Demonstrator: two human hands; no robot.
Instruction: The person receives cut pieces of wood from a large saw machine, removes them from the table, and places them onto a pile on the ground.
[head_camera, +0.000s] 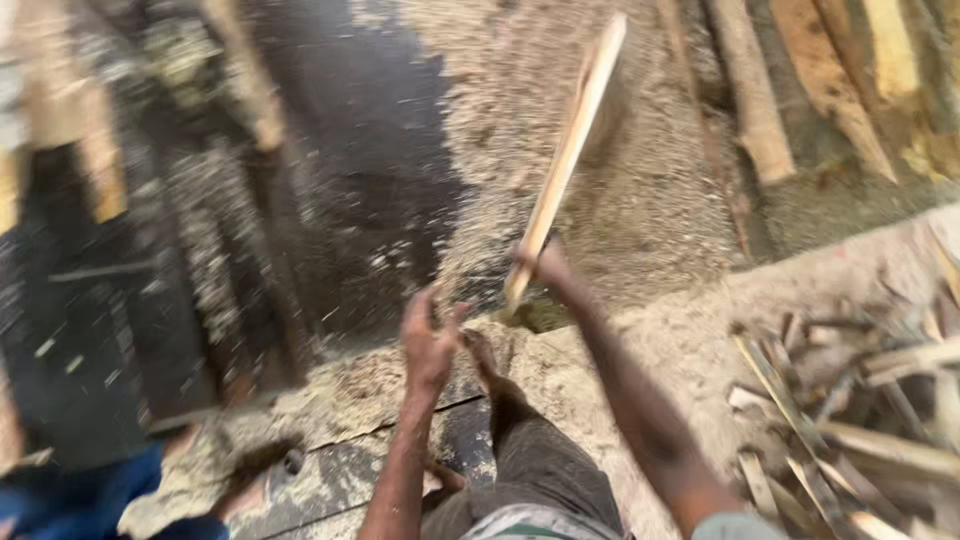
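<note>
A single head-worn camera looks steeply down from the person's own eye level, close over both raised forearms. The left hand (430, 335) sits near frame centre, the right hand (545, 265) just beyond it. The view faces forward across a sawdust-covered floor (640, 200), blurred. No second view exists.

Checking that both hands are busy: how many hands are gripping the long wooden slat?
1: the right hand grips the wooden slat at its lower end. The left hand is apart, below left.

Floor (650, 330): coated with sawdust (600, 180). Offcut pile (860, 420) lies at right; logs (800, 90) lie beyond it.
</note>
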